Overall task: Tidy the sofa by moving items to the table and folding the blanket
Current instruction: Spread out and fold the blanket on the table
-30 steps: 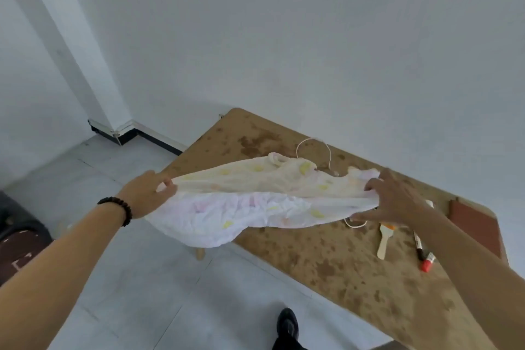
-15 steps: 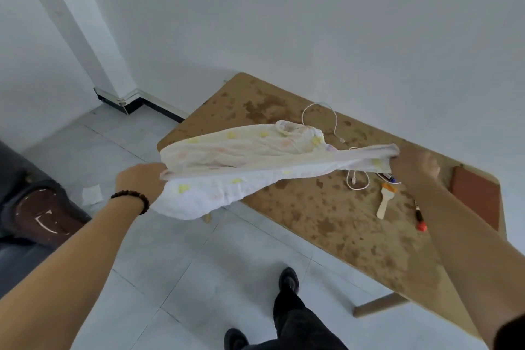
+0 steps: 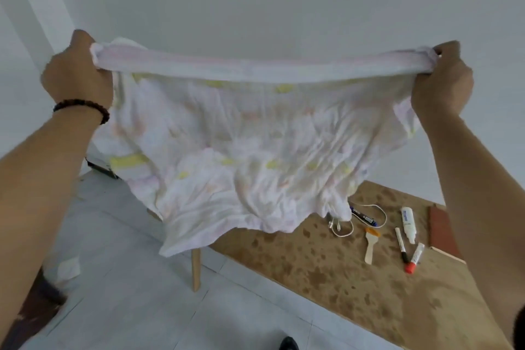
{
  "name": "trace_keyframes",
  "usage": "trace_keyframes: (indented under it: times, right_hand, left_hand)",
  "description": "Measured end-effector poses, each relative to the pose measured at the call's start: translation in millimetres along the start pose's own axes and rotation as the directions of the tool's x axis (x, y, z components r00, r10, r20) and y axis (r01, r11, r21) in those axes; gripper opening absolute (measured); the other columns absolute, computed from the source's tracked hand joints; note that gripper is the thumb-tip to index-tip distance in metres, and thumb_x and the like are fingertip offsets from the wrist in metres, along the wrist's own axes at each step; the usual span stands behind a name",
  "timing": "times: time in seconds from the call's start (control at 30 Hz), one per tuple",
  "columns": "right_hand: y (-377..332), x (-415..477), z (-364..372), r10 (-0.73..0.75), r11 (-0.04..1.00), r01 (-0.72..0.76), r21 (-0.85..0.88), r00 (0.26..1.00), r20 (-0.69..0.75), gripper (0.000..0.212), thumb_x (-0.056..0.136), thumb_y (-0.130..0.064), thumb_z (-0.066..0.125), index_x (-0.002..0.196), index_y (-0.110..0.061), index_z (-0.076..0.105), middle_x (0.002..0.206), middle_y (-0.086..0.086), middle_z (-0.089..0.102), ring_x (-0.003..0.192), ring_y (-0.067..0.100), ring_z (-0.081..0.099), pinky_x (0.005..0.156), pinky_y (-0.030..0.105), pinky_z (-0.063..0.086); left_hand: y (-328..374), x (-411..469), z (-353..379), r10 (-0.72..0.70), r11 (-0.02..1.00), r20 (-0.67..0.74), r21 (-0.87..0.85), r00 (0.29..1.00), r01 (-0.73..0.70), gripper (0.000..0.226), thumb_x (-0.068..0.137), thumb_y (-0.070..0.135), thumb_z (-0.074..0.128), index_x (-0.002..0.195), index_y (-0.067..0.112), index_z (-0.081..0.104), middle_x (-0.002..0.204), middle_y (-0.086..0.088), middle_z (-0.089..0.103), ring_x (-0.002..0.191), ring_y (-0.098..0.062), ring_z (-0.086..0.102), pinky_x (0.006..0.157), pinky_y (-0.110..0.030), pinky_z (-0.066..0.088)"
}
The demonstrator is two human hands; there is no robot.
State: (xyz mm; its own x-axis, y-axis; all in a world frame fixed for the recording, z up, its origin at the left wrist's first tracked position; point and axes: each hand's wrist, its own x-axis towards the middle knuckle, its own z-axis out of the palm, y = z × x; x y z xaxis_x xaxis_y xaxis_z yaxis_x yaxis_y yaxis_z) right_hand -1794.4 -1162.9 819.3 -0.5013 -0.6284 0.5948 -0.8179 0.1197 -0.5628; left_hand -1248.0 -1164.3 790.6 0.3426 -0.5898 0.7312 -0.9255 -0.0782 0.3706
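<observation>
A thin white blanket with faint yellow and pink marks hangs spread out in front of me, above the left end of the table. My left hand grips its upper left corner and my right hand grips its upper right corner, the top edge stretched taut between them at head height. The lower edge dangles crumpled over the brown speckled wooden table. The blanket hides the table's far left part. A dark sofa edge shows at the lower left.
On the table lie a white cable, a wooden spatula, a black marker, a red-capped marker, a white tube, a blue pen and a reddish-brown book. Grey tiled floor lies below, a white wall behind.
Both hands have risen from table height to head height and moved apart. The blanket, bunched between them before, now hangs open as a sheet.
</observation>
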Motion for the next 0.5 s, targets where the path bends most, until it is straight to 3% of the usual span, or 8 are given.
trace_keyframes:
  times: [0.17,0.27,0.37,0.43,0.5]
  right_hand:
    - [-23.0,18.6,-27.8,-0.002,0.998,0.006,0.068,0.998,-0.063,0.042,0.088,-0.010,0.042,0.128,-0.021,0.050,0.119,0.015,0.065,0.111,0.037,0.059,0.084,0.040,0.046]
    - [-24.1,22.9,-34.7,-0.085,0.989,0.091,-0.114,0.995,0.056,0.050,0.088,-0.007,0.044,0.133,-0.026,0.053,0.123,0.019,0.063,0.114,0.042,0.058,0.094,0.045,0.047]
    - [-15.0,17.6,-24.8,-0.090,0.978,0.104,-0.182,0.992,0.087,0.044,0.090,-0.007,0.044,0.129,-0.023,0.058,0.118,0.022,0.063,0.109,0.044,0.059,0.092,0.047,0.047]
    - [-2.1,15.8,-17.5,-0.084,0.976,0.094,-0.195,0.995,0.057,0.040,0.091,-0.008,0.047,0.126,-0.021,0.059,0.117,0.022,0.063,0.108,0.044,0.059,0.090,0.048,0.047]
    - [16.2,15.7,-8.9,-0.041,0.970,0.046,-0.240,0.999,0.024,0.035,0.093,-0.009,0.048,0.126,-0.016,0.059,0.118,0.023,0.061,0.108,0.046,0.058,0.090,0.050,0.046]
  left_hand:
    - [24.9,44.3,-9.0,0.031,0.999,-0.011,0.041,0.999,-0.031,0.014,0.095,0.025,0.048,0.097,0.012,0.052,0.075,-0.013,0.049,0.070,-0.031,0.046,0.062,-0.038,0.037]
    - [24.8,54.7,0.3,0.112,0.985,0.058,0.126,0.992,-0.119,0.015,0.095,0.019,0.050,0.085,0.008,0.053,0.068,-0.014,0.047,0.064,-0.031,0.044,0.057,-0.033,0.031]
    - [25.0,48.4,15.5,0.084,0.969,0.202,0.211,0.976,-0.127,0.034,0.093,0.019,0.055,0.063,0.004,0.052,0.058,-0.016,0.051,0.055,-0.026,0.045,0.056,-0.028,0.032]
    - [19.4,39.1,30.5,0.059,0.969,0.286,0.215,0.956,-0.124,0.051,0.090,0.042,0.063,0.057,0.004,0.054,0.056,-0.016,0.054,0.053,-0.025,0.047,0.056,-0.030,0.037]
    - [13.7,29.5,48.2,0.112,0.981,0.333,0.111,0.936,-0.157,0.068,0.077,0.072,0.059,0.059,0.006,0.057,0.055,-0.013,0.056,0.053,-0.027,0.052,0.053,-0.029,0.040]
